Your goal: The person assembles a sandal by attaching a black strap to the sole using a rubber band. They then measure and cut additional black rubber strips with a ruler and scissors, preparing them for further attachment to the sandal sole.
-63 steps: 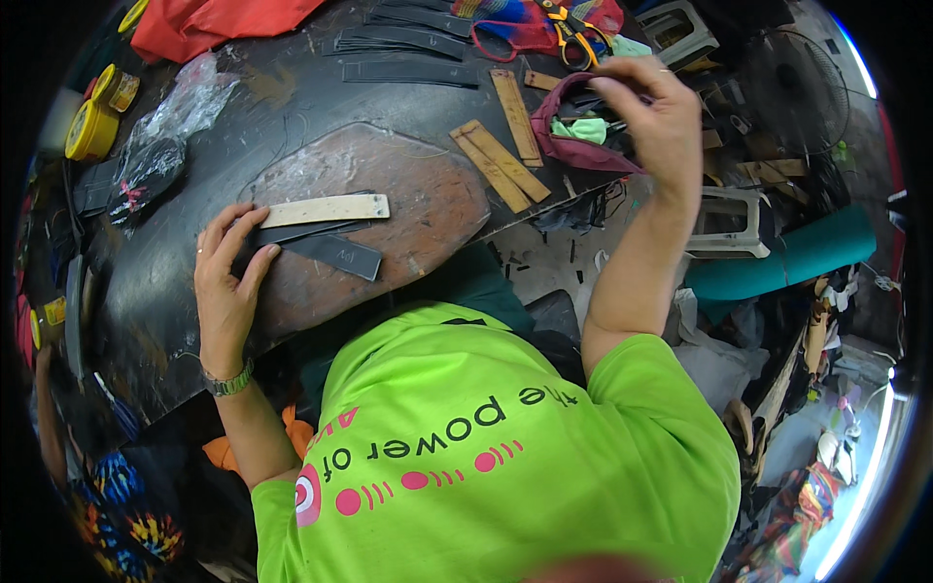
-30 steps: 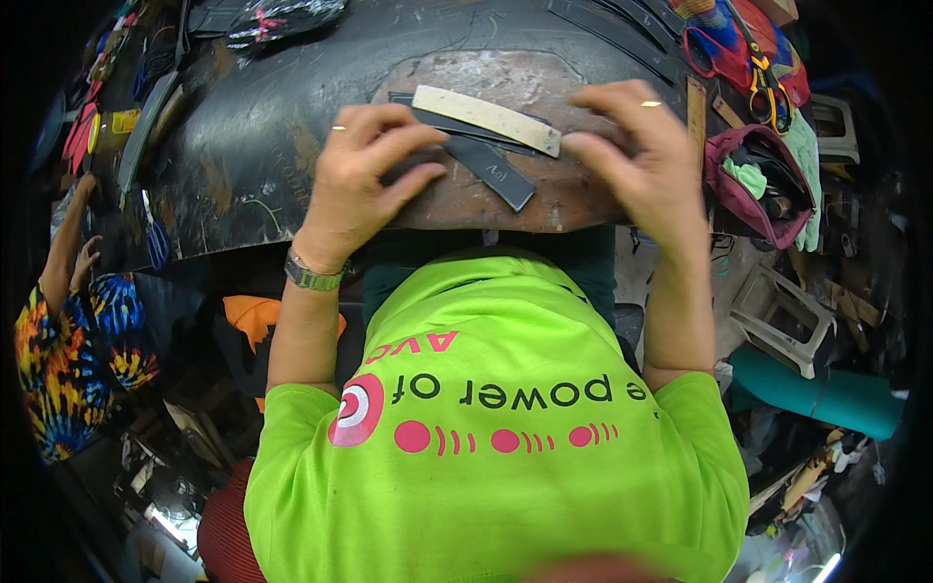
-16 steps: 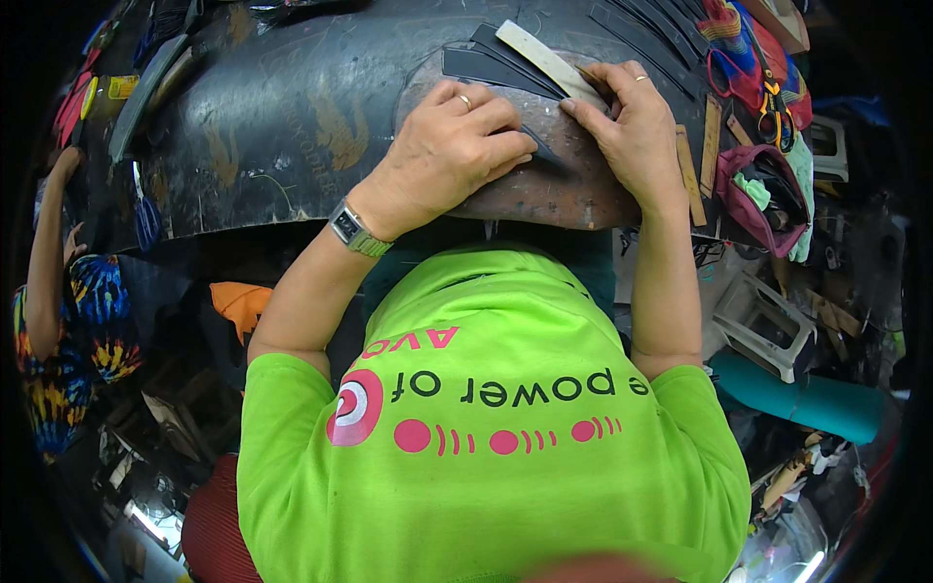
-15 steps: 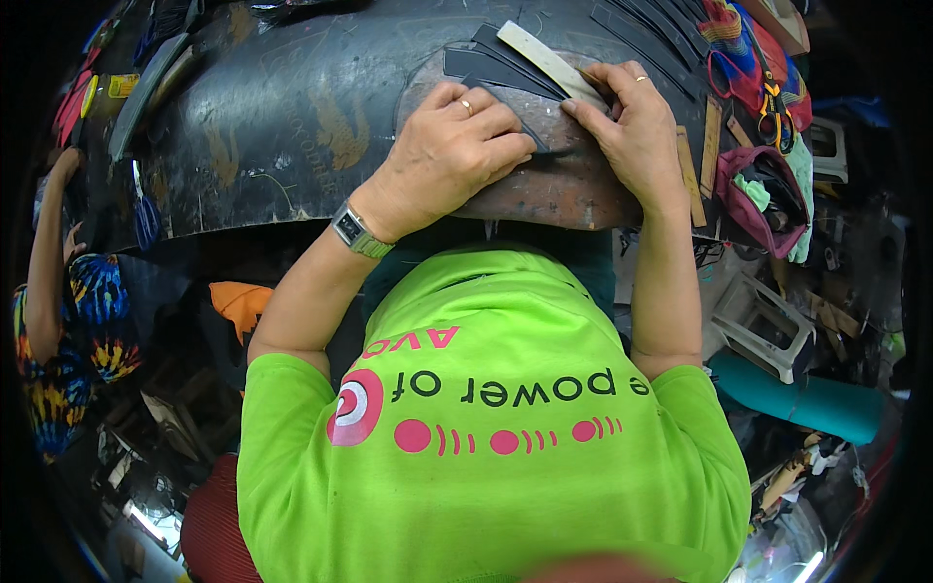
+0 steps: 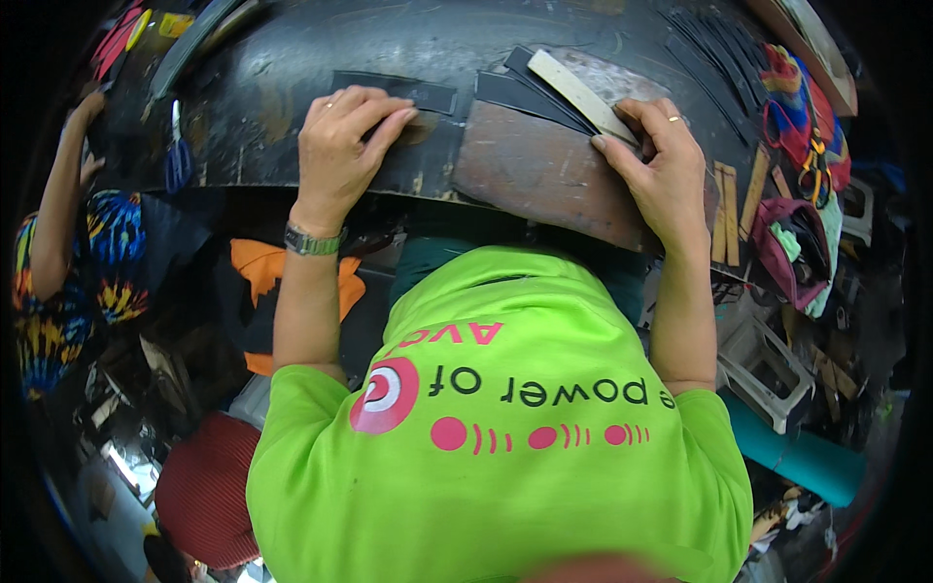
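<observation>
My left hand [image 5: 352,146] is on the dark worktable, its curled fingers and thumb closed at the near edge of a flat black strip [image 5: 435,97]. On the right, my right hand [image 5: 666,165] pinches the near ends of a small fan of black strips [image 5: 520,94] and a pale, stiff, straight strip [image 5: 575,89] lying over them. The fan rests above a worn brown board [image 5: 525,160]. My fingers partly hide the pinched ends.
More black strips [image 5: 709,73] lie at the far right, near wooden sticks [image 5: 724,214]. Orange-handled scissors [image 5: 814,170] and a maroon pouch [image 5: 792,253] are at the right edge. Blue-handled scissors [image 5: 178,160] lie on the left, close to another person's arm [image 5: 53,214].
My left hand has moved left from the brown board onto the bare tabletop, where a black strip now lies under it. My right hand keeps its pinch on the fan. The view has shifted.
</observation>
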`<state>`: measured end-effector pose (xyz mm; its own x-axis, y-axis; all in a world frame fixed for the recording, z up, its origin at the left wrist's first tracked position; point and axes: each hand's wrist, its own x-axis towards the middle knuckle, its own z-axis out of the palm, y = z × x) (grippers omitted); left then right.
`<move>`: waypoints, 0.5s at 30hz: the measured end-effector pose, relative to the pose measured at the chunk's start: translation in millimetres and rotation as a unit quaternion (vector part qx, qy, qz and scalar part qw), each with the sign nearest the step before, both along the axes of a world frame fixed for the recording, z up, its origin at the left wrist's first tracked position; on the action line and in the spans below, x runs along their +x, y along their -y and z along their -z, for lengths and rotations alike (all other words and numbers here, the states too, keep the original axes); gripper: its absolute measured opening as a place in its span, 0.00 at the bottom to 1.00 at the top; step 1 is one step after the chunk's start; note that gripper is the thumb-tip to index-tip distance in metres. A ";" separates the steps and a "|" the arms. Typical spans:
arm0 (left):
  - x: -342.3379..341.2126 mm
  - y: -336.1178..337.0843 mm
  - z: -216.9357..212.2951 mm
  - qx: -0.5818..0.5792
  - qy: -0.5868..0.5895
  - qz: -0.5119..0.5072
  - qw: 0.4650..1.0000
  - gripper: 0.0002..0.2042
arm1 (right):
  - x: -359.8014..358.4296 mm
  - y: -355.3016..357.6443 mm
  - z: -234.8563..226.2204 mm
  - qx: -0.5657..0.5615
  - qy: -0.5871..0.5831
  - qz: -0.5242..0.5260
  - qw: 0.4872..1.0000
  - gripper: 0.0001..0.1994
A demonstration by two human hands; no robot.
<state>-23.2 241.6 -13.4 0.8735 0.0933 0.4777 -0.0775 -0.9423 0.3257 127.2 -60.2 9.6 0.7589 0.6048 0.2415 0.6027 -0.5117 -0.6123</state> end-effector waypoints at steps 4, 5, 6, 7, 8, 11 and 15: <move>13.6 -2.1 -13.1 -0.097 0.057 -0.032 0.993 0.07 | -6.1 -7.9 1.6 0.024 -0.017 0.017 0.999 0.17; 18.4 -0.9 -15.9 -0.122 0.051 -0.030 0.991 0.07 | -5.7 -8.3 2.2 0.046 -0.050 0.021 0.997 0.17; 23.1 1.2 -18.2 -0.151 0.043 -0.027 0.987 0.08 | -4.9 -8.2 2.9 0.066 -0.084 0.026 0.994 0.18; 27.7 5.4 -19.3 -0.181 0.034 -0.024 0.983 0.08 | -4.0 -7.3 3.1 0.078 -0.125 0.044 0.988 0.18; 34.2 9.1 -19.7 -0.141 0.030 0.002 0.990 0.11 | -2.7 -7.3 4.1 0.081 -0.149 0.060 0.984 0.18; 46.0 31.2 -15.0 -0.138 -0.045 -0.003 0.989 0.14 | 0.2 -3.6 4.8 0.119 -0.162 0.039 0.979 0.18; 57.8 45.9 -11.5 -0.135 -0.074 -0.006 0.988 0.15 | 6.4 6.3 2.1 0.141 -0.202 0.068 0.967 0.19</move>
<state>34.5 195.8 -1.9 0.9298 0.2105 0.3021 0.0001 -0.8206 0.5715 133.6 -66.6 7.5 0.8935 0.4464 0.0493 0.2242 -0.3482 -0.9102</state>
